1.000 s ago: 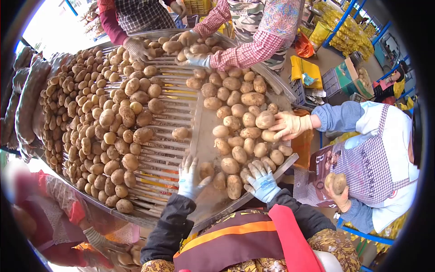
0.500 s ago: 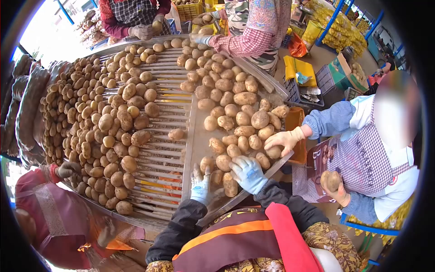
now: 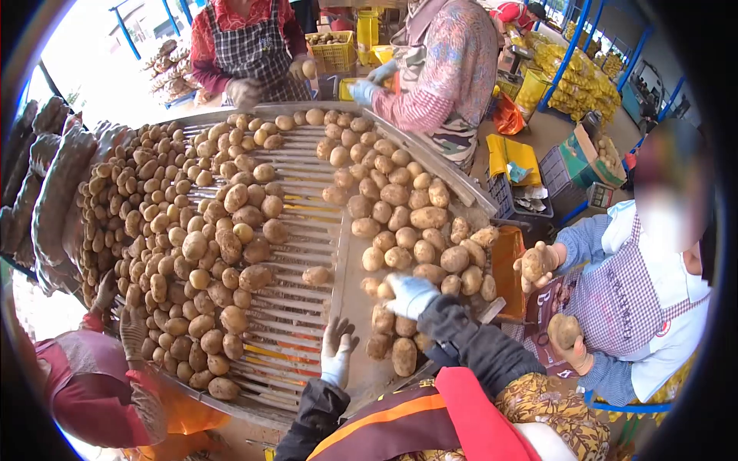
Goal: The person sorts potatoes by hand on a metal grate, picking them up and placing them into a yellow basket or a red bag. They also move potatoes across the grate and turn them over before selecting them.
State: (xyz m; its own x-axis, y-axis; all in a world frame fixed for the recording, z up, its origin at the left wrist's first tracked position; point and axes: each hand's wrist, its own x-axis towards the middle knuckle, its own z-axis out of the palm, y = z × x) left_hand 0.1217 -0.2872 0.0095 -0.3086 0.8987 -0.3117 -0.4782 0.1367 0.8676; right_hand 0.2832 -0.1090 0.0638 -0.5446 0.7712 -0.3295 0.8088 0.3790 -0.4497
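My left hand [image 3: 338,353], in a white glove with dirty dark fingertips, is held over the metal tray's left side. Its fingers are spread and nothing is in them. My right hand [image 3: 412,296], in a pale glove, reaches into the potatoes on the tray. Its fingers curl onto a potato [image 3: 384,291] that they partly cover. Large brown potatoes [image 3: 429,217] crowd the tray [image 3: 347,296] beyond it. Between my hands, several more potatoes [image 3: 403,357] lie near the tray's front edge.
Left of the tray, a slatted roller table [image 3: 296,243] carries many potatoes [image 3: 173,230]. A co-worker [image 3: 638,284] at right holds a potato in each hand. Two co-workers [image 3: 254,50] [image 3: 450,73] stand across, another [image 3: 100,384] at left. Crates [image 3: 330,52] and yellow sacks [image 3: 569,73] stand behind.
My left hand has moved back from the potatoes. My right hand has shifted further up the tray. The right co-worker has lifted a potato off the tray. The far co-worker's hands have drawn back.
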